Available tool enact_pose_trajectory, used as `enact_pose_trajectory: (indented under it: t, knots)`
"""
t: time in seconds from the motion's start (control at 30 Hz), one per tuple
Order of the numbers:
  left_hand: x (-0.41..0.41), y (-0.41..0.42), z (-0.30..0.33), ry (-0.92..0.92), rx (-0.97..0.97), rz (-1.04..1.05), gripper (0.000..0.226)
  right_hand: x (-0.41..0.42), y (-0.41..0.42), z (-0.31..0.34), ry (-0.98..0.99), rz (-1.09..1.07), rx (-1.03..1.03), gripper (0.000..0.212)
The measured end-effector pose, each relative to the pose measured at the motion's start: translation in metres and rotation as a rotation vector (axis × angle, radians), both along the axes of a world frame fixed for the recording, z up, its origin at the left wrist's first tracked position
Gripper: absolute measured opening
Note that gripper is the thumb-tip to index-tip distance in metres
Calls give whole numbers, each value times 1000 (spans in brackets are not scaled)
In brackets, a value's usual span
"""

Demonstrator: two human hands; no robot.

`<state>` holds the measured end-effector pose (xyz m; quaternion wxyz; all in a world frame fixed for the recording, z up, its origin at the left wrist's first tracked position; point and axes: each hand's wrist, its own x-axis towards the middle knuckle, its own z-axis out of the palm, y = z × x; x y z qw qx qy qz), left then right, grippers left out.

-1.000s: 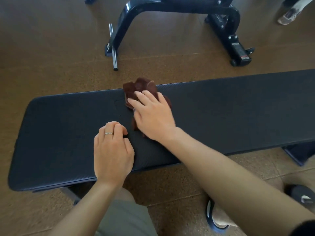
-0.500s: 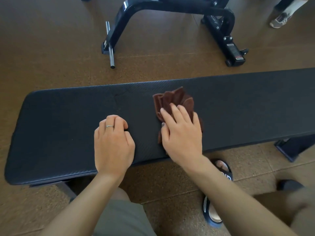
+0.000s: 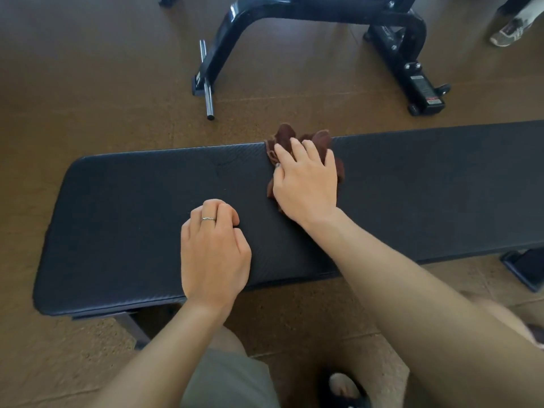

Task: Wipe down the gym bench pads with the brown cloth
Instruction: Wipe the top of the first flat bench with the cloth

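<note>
A long black bench pad [image 3: 132, 216] runs across the view from left to right. The crumpled brown cloth [image 3: 284, 134] lies at the pad's far edge, near the middle, with folds sticking up past the edge. My right hand [image 3: 306, 184] lies on top of the cloth and presses it to the pad with the fingers stretched forward. My left hand [image 3: 213, 248] rests on the pad's near half, to the left of the cloth. Its fingers are curled under and hold nothing, and one of them wears a ring.
Beyond the bench a black machine frame [image 3: 235, 33] with a chrome peg [image 3: 206, 81] stands on the brown floor. Another person's shoe [image 3: 506, 33] shows at the top right. The bench's foot [image 3: 524, 266] is at the right, and my sandalled foot [image 3: 344, 387] is below.
My right hand has slid the cloth rightward along the pad, down toward the near edge, then back out to the far edge. My left hand has stayed in place.
</note>
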<state>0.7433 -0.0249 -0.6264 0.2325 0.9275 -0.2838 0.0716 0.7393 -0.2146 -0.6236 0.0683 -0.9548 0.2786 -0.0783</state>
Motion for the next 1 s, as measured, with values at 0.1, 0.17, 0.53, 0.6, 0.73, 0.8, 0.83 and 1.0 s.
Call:
enact_pose_trajectory:
  t: [0.1, 0.17, 0.53, 0.6, 0.73, 0.8, 0.83, 1.0]
  knots:
    - [-1, 1, -3, 2, -11, 14, 13, -55, 35, 2, -28, 128, -5, 49]
    - [0, 0, -3, -5, -26, 33, 15, -84, 53, 4, 3, 203, 11, 50]
    - [-2, -5, -5, 5, -21, 136, 11, 75, 34, 3, -39, 501, 30, 44]
    - [-3, -5, -3, 14, -17, 123, 11, 84, 34, 3, -26, 542, 24, 44]
    - [-4, -5, 1, 35, -26, 137, 12, 43, -15, 4, -64, 514, -4, 57]
    - [-5, -7, 2, 41, -24, 157, 12, 8, -60, 4, -37, 428, 0, 57]
    - [-5, -9, 2, 41, -20, 164, 13, -8, -82, 7, -19, 389, 2, 57]
    - [-5, -11, 3, 49, -50, 183, 13, -22, -89, 8, 18, 237, -5, 53]
